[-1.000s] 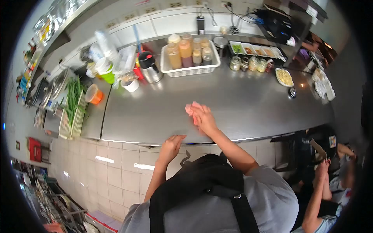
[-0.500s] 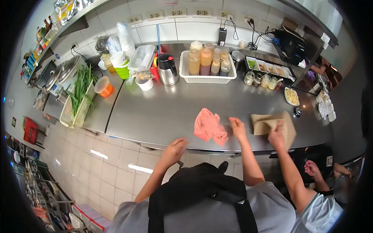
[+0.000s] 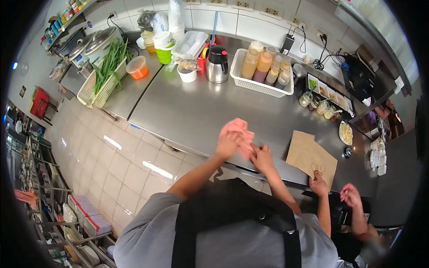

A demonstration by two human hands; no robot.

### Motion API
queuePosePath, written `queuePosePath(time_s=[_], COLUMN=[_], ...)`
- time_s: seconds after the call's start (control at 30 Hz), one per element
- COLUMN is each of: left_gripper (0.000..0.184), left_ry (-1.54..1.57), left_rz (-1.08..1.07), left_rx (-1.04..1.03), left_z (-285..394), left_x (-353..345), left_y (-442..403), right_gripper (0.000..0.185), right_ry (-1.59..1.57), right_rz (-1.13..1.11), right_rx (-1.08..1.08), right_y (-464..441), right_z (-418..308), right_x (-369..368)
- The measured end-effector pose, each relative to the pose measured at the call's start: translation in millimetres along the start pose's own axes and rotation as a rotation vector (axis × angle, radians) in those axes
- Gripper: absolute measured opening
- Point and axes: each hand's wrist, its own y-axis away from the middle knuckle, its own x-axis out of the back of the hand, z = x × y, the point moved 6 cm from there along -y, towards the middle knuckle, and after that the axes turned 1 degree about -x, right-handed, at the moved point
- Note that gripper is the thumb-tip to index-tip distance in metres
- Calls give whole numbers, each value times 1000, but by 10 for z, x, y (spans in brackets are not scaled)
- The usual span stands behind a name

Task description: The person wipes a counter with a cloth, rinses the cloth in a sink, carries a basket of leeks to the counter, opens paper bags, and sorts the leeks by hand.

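cloth (image 3: 241, 133) under left hand (image 3: 229, 145)

A crumpled pink cloth (image 3: 243, 134) is lying near the front edge of the flat grey metal surface (image 3: 187, 105), left of a flat, angular brown paper piece (image 3: 304, 154). Toward the back edge, a round silver-and-black metal jug (image 3: 217, 70) is standing left of a rectangular white plastic basket (image 3: 258, 85), which is holding cylindrical translucent plastic bottles (image 3: 262, 67). Small round clear glass jars (image 3: 321, 107) are standing right of the basket. An oval white dish (image 3: 351, 142) is sitting toward the right end.
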Motion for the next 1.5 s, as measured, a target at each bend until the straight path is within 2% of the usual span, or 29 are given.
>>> queuePosePath(time_s=[0.1,0.17,0.23,0.3,0.33,0.4,0.43,0.5,0.53,0.6,0.7,0.77,0.8,0.87,0.97,1.03,1.07,1.13,1.2,1.23,1.3,1.37,1.4,1.43,1.47,1.5], left_gripper=[43,44,43,54,54,61,61,61,61,61,56,52,49,47,47,48,48,51,52,52,55,53,53,52,50,50], left_ry=[52,103,144,188,186,-90,-92,116,116,194,301,342,387,403,418,81,84,150,146,132,131,231,231,455,680,680], left_rz=[124,216,270,256,256,356,353,317,318,434,350,339,327,310,272,306,304,368,401,438,429,370,364,376,386,383], left_rx=[280,424,453,463,460,508,504,441,443,157,170,194,205,269,392,282,294,478,580,672,726,945,945,950,950,953], left_z=[-630,-969,-1149,-1310,-1185,-690,-507,-180,-57,308,494,428,375,154,-47,88,109,55,22,-22,-100,-239,-309,-448,-513,-549], left_x=[310,629,740,616,652,885,898,819,783,784,750,689,646,469,360,539,570,587,565,559,529,466,450,341,279,262], left_y=[166,226,289,302,279,319,341,356,370,358,316,325,313,382,659,770,788,828,753,718,580,510,475,476,481,513], right_gripper=[52,54,54,60,60,71,71,79,81,80,76,67,67,48,38,30,30,31,36,36,50,43,37,37,30,24], right_ry=[-3,-47,-47,198,196,326,322,282,278,255,181,173,174,-333,-428,-356,-275,-187,-147,-142,-118,-131,-147,-148,-359,-571], right_rz=[-133,-43,-77,88,90,177,177,8,-53,-72,-127,-144,-149,-8,0,107,149,177,217,207,258,330,406,404,333,258], right_rx=[-26,153,125,-11,-12,-400,-403,-472,-441,-356,-81,216,228,437,394,259,261,257,-5,-6,-27,40,110,109,107,103], right_y=[-41,-27,56,112,105,139,135,95,43,-59,-195,-212,-272,-350,-450,-528,-581,-558,-499,-450,-320,-281,-261,-290,-331,-363], right_z=[-45,-104,-101,9,96,597,737,1030,1036,821,134,-383,-454,-633,-483,-200,-23,231,511,534,527,500,481,520,575,636], right_x=[88,133,240,429,414,386,342,160,29,-88,-202,-168,-268,-312,15,213,258,330,451,420,360,262,219,121,-5,-124])
